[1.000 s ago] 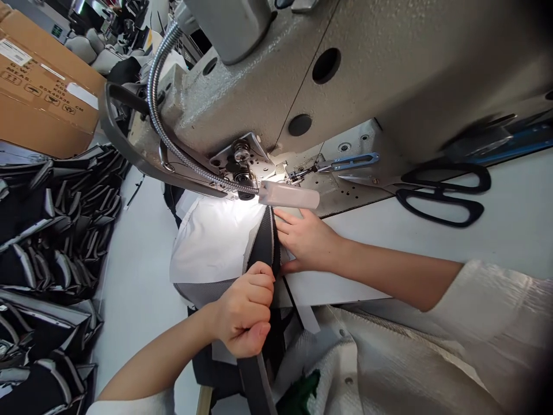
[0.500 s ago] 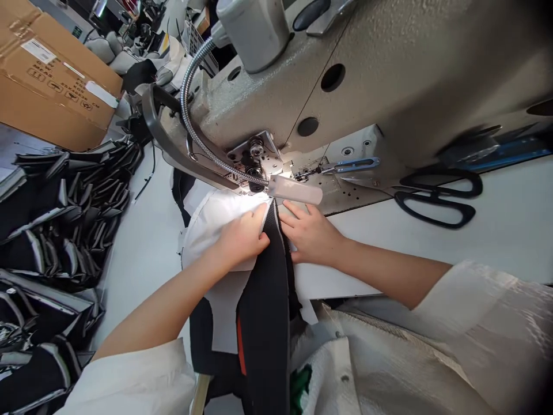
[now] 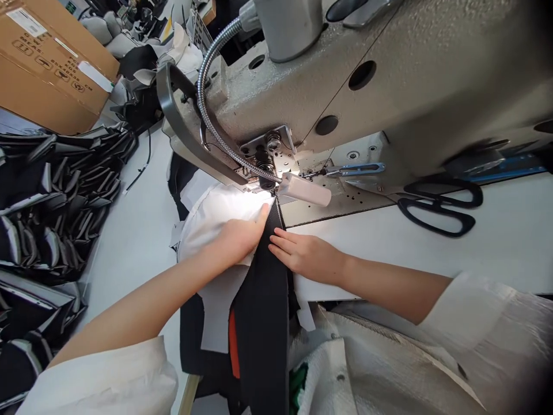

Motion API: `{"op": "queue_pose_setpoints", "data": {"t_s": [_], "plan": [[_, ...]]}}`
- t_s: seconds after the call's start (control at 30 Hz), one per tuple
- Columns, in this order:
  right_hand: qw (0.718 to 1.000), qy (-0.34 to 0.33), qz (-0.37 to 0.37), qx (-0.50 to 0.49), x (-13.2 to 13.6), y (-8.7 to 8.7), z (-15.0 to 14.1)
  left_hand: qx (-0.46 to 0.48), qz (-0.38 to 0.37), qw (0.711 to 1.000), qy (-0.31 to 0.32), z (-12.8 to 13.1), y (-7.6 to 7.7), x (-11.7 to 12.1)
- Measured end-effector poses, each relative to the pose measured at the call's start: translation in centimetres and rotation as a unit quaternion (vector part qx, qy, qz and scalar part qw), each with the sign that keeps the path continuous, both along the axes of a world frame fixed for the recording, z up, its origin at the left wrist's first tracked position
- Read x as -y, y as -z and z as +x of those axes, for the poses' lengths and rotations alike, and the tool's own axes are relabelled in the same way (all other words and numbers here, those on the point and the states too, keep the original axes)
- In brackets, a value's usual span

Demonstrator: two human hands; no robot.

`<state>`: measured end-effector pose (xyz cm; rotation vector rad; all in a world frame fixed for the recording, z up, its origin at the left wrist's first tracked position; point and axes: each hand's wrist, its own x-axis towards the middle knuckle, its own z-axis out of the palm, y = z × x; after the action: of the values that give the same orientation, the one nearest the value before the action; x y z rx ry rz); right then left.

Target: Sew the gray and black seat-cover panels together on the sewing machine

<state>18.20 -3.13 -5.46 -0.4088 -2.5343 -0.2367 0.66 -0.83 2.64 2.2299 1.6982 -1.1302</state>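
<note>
A sewing machine (image 3: 328, 104) stands before me with a lit needle area. A white fabric piece (image 3: 207, 222) and a long black fabric strip (image 3: 268, 300) run together under its presser foot (image 3: 268, 183). My left hand (image 3: 242, 237) grips the white fabric near its right edge, one finger stretched towards the foot; its other fingers are mostly hidden. Lying on the black strip's right edge, my right hand (image 3: 305, 253) has its fingers extended and holds nothing. The strip hangs over the table's front edge, with an orange-red patch (image 3: 234, 344) beside it.
Black-handled scissors (image 3: 440, 206) and blue-handled thread snips (image 3: 356, 169) lie by the machine's base. Stacked black and grey pieces (image 3: 64, 202) fill the left side. A cardboard box (image 3: 56, 69) stands behind them. The lamp head (image 3: 306, 189) hangs close above the fabric.
My right hand has shifted left and nearer to me, onto the black strip. My left thumb no longer shows over the strip. The view has shifted slightly, so the machine appears farther right.
</note>
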Motion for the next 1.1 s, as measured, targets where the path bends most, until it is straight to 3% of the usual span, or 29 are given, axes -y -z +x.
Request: {"op": "queue_pose_setpoints", "data": {"t_s": [0.2, 0.47, 0.67, 0.8, 0.93, 1.03, 1.1], "plan": [[1.0, 0.006, 0.008, 0.016, 0.0, -0.2, 0.1, 0.076, 0.018, 0.996, 0.035, -1.8, -0.1, 0.6], [0.997, -0.047, -0.034, 0.056, 1.6, -1.0, 1.2, 0.095, 0.113, 0.989, -0.026, -0.3, 1.0, 2.4], [0.996, -0.047, -0.04, 0.066, 1.7, -0.8, 1.2, 0.079, 0.068, 0.995, -0.01, -0.4, 0.6, 2.5], [0.996, -0.043, -0.04, 0.067, 1.6, -0.6, 1.1, 0.09, 0.04, 0.994, -0.051, -0.5, -0.1, 2.1], [0.996, -0.036, -0.054, 0.06, 1.9, -0.5, 1.0, 0.213, 0.033, 0.969, -0.117, -0.6, -0.6, 1.4], [0.996, -0.029, -0.065, 0.048, 2.0, -0.5, 0.9, 0.333, 0.001, 0.934, -0.131, 0.1, -1.3, 0.6], [0.996, -0.019, -0.075, 0.042, 1.7, -0.6, 1.0, 0.357, 0.0, 0.925, -0.133, 0.9, -1.7, -0.2]]}}
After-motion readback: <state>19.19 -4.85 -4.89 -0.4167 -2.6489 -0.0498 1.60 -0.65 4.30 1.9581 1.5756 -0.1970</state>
